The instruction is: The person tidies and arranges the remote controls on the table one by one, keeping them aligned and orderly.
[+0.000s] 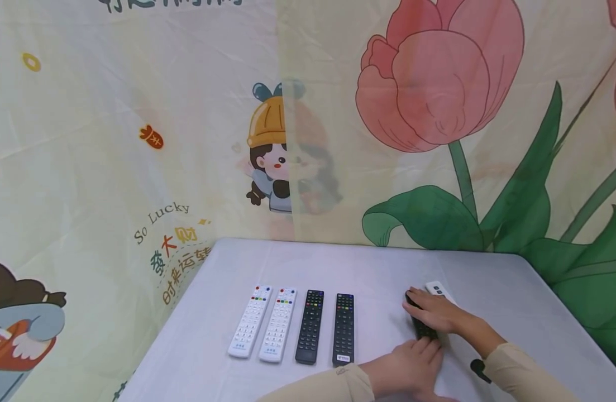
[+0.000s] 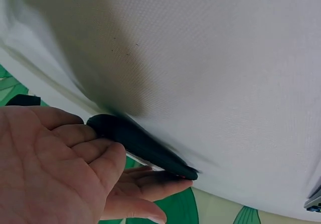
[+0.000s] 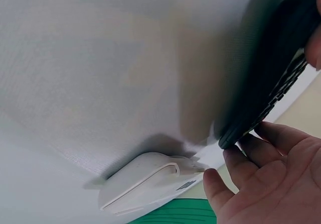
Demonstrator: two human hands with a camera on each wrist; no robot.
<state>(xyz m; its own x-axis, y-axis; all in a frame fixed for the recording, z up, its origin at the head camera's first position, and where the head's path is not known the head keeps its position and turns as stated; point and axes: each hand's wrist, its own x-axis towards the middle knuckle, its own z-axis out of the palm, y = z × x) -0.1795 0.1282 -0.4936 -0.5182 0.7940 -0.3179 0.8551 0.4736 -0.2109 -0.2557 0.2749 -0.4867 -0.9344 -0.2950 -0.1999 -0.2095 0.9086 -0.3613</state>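
A black remote control [image 1: 424,330] lies on the right part of the table, partly covered by both hands. My left hand [image 1: 413,363] touches its near end with fairly straight fingers. From the far side my right hand [image 1: 438,312] reaches over it, fingertips at its far end. In the left wrist view, the dark underside of the remote [image 2: 143,143] shows between the hands. The right wrist view shows right fingertips against the end of the remote [image 3: 276,58]. Beyond the right hand lies a white remote control [image 1: 437,288], partly hidden by that hand.
To the left, two white remotes [image 1: 249,324] and two black remotes [image 1: 310,329] lie side by side in a row. They rest on a white-covered table [image 1: 287,262]. A printed cloth [image 1: 328,167] hangs behind the table's far edge.
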